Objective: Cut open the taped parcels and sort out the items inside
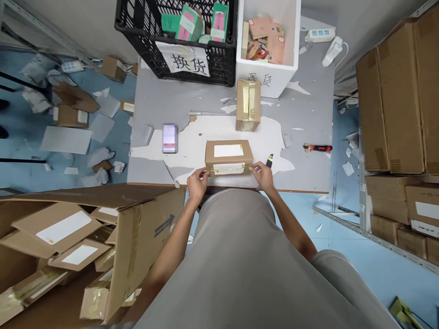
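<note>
A grey table (308, 119) spans the scene. Left and near stands a large open carton (147, 224), heaped with labelled parcels (65, 228); its wall hides the lower ones, so how full it is stays uncertain. At the table's far side, a black crate (222, 64) holds green-and-pink boxes (190, 23). Just right of it, a white bin (284, 75) holds pinkish packets (262, 27).

The cardboard box (228, 160) lies at the near edge, between the hands, two white labels showing. The left hand (197, 183) has thumb and fingers pinched at its near left corner; the right hand (263, 176) pinches the near right corner likewise. The step in hand looks like steadying or squaring the box; shifting it would call for even pressure at both ends.

Beyond it sits a taped box (248, 105); left, a phone (170, 138); far right, a red-and-black knife (320, 148); by the right fingers, a small cutter (270, 161).
</note>
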Tool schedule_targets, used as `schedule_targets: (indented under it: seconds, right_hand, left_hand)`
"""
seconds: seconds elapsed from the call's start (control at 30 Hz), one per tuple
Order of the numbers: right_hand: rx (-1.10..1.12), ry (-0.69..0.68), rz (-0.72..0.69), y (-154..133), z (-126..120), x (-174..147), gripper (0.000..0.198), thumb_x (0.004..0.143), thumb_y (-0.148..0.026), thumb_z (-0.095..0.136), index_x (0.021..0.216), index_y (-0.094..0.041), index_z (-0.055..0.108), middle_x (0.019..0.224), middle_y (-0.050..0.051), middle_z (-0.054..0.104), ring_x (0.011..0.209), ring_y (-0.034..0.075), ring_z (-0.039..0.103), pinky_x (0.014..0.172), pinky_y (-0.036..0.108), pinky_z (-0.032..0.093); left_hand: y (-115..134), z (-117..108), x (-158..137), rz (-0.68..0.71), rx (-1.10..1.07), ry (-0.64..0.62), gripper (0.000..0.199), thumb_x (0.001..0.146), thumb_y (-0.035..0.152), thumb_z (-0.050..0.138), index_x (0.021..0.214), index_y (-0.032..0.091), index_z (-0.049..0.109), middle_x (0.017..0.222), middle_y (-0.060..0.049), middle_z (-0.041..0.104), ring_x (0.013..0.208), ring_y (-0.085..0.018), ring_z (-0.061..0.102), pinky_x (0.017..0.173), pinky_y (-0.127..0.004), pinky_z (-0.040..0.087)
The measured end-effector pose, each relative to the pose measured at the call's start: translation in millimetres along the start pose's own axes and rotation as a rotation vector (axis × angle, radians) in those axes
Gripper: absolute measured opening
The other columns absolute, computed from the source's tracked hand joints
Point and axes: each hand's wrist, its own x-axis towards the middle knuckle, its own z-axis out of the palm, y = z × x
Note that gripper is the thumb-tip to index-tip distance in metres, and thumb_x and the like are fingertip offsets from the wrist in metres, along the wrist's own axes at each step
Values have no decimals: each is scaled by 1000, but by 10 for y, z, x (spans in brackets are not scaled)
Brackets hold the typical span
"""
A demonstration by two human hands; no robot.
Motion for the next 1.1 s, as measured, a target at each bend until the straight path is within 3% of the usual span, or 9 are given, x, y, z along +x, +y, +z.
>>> schedule_targets:
  seconds: [0.2, 0.43, 0.67, 0.77, 0.87, 0.97, 1.03, 1.1]
  right_hand:
    - [15, -41, 46, 48, 84, -119, 12, 98, -37, 71, 95, -26, 74, 95, 4, 85, 87, 24, 77, 91, 37, 60]
    - [78, -22, -46, -83, -31, 157, 16, 99, -39, 74, 98, -24, 78, 103, 8, 88, 95, 26, 80, 97, 39, 63]
    - [-28, -122, -75, -177, -106, 534, 20, 106, -38, 73, 93, -27, 84, 99, 6, 90, 97, 27, 85, 96, 38, 64]
    - [-59, -26, -80, -271, -261, 939, 26, 108, -44, 74, 118, -24, 87, 119, 10, 90, 98, 27, 85, 103, 41, 65]
    - [52, 95, 0, -423, -379, 1436, 63, 103, -52, 80, 155, -19, 73, 149, 19, 80, 95, 25, 85, 106, 45, 67]
    - [316, 58, 164, -586, -351, 1831, 85, 101, -57, 80, 173, -20, 57, 162, 22, 71, 93, 24, 84, 89, 43, 73]
    - [486, -6, 211, -649, -262, 1971, 82, 103, -54, 75, 175, -22, 55, 157, 18, 75, 94, 22, 84, 84, 39, 73]
    - [571, -11, 165, -646, -168, 2004, 74, 103, -51, 72, 171, -23, 60, 144, 13, 81, 96, 20, 83, 91, 37, 73]
  left_hand:
    - [-33, 28, -32, -106, -3, -13, 31, 101, 26, 69, 124, 15, 87, 126, -17, 89, 111, -35, 87, 110, -47, 64]
    - [160, -144, 164, 48, -28, 52, 36, 107, 35, 64, 130, 18, 86, 139, -15, 86, 117, -32, 85, 110, -43, 66]
    - [163, -243, 629, 2, 226, -41, 29, 99, 32, 71, 119, 18, 86, 125, -21, 87, 124, -44, 82, 116, -57, 62]
    - [429, -176, 1078, 116, 205, 29, 49, 96, 35, 76, 140, 13, 79, 149, -26, 78, 145, -47, 71, 127, -59, 55]
    - [930, 65, 1585, 212, 52, -31, 65, 100, 39, 77, 158, 12, 69, 166, -26, 68, 154, -42, 66, 134, -56, 50]
    - [1427, 403, 1965, 203, -85, -200, 68, 102, 36, 78, 164, 12, 65, 171, -28, 63, 143, -39, 74, 126, -54, 56]
    - [1632, 607, 2092, 217, -117, -262, 62, 104, 35, 74, 162, 14, 67, 163, -27, 70, 122, -34, 82, 114, -51, 63]
    - [1717, 761, 2121, 252, -127, -278, 55, 108, 37, 70, 158, 16, 71, 154, -23, 77, 109, -30, 82, 110, -48, 65]
